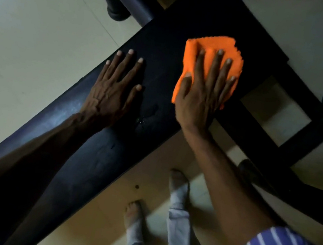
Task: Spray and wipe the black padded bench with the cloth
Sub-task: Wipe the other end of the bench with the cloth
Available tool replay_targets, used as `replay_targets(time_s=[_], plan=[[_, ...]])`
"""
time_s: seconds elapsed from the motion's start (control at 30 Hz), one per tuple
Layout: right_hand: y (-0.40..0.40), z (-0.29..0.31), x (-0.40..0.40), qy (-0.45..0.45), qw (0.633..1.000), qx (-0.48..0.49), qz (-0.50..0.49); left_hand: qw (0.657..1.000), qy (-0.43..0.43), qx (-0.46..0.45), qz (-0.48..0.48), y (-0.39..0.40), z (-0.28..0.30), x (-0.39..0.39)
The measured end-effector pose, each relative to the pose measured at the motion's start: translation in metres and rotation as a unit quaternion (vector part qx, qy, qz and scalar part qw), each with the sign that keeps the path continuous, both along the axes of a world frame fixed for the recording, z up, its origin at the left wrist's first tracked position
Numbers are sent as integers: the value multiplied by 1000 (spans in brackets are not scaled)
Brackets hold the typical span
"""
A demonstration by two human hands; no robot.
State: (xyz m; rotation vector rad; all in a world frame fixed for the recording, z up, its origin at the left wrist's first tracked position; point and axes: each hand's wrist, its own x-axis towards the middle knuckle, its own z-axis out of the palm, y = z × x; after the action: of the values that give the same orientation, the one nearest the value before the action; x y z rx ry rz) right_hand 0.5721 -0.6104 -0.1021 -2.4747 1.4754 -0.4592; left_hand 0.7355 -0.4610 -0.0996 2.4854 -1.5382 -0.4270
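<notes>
Wiping under way, by the look of it. Right hand (201,90) flat, fingers spread, pressing a bunched orange cloth (213,52) onto the black padded bench (91,162). Cloth fuzzy, microfibre-like, crumpled into a rough pad, lying toward the far end of the padding, close to the dark frame bars. Left hand (115,86) open, palm down, fingers apart, holding nothing, resting on the bench just beside the cloth hand. Bench long and narrow, long axis running diagonally from lower left to upper right. Between the two hands and a little nearer the body, a faint patch of wet droplets (143,119) on the smooth, slightly glossy vinyl (likely spray not yet wiped). Droplets down and to the left of the cloth, so probably a pull back along the long axis next. No spray bottle in view.
</notes>
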Motion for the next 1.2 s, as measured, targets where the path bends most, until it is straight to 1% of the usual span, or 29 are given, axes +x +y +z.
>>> replay_targets(time_s=[0.07,0.13,0.2,0.27,0.3,0.33,0.4,0.47,0.5,0.53,0.6,0.67,0.73,0.8,0.87,0.93,1.0,1.03,1.07,1.13,1.17,1.2], plan=[[48,-2,-14,-6,998,4,70,1000,-4,1,3,10,3,-3],[90,-6,-38,6,989,26,146,1000,5,3,7,20,7,-8],[99,-7,-54,19,978,37,202,1000,8,14,10,32,10,-12],[76,-4,-54,34,970,20,240,1000,4,25,8,46,14,-14],[59,-3,-49,40,970,-1,238,1000,4,27,7,53,15,-14],[43,-1,-42,42,976,-10,214,1000,3,26,7,61,16,-14],[26,4,-22,40,991,-2,130,1000,1,23,10,77,16,-12],[49,4,-4,37,998,19,50,1000,8,22,13,93,15,-11],[74,3,-2,32,999,17,34,1000,9,24,13,101,14,-11],[104,1,-4,24,999,12,45,1000,7,24,13,108,14,-11],[167,-3,-22,15,993,16,118,1000,4,25,14,118,13,-13],[196,-6,-44,28,981,31,189,1000,6,27,13,125,12,-14],[174,-7,-49,31,972,27,232,1000,5,29,12,130,12,-14],[135,-5,-40,56,971,-3,234,1000,4,24,10,137,10,-10],[90,-3,-22,62,984,-17,166,1000,0,18,13,144,7,-8],[71,2,-1,63,996,1,68,1000,-4,15,13,151,3,-7],[98,4,13,44,999,29,8,1000,-6,12,17,160,2,-5],[125,5,12,31,999,36,6,1000,-6,11,22,164,2,-5],[160,6,5,18,999,37,29,1000,-3,9,29,166,3,-6],[233,6,-21,13,991,50,126,999,10,9,46,169,7,-7],[257,7,-36,21,982,60,175,998,13,10,53,171,8,-7],[264,5,-47,27,974,58,217,998,13,11,55,173,9,-7]])
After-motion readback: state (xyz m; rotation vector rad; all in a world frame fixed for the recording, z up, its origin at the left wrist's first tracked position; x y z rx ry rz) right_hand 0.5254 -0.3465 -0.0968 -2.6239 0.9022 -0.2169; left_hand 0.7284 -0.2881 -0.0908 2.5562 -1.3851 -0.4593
